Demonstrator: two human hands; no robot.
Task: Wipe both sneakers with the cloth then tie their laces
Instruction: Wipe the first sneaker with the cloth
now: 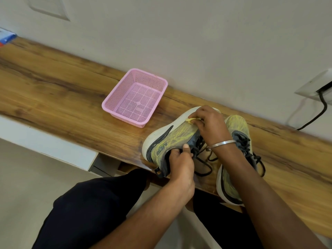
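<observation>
Glossy wood-grain tabletop (53, 90), perforated pink plastic basket (107, 103) — knit-mesh sneakers (181, 135), smooth metal bangle (221, 143)

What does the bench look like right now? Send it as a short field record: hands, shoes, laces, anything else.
left hand: grips the collar of the tilted sneaker
right hand: pinches a yellow cloth against that sneaker's toe
second sneaker: lies on the wooden table, untouched
laces: black, loose on both shoes
pink basket: beside the shoes, holds nothing
wiping: under way on the first shoe
</observation>
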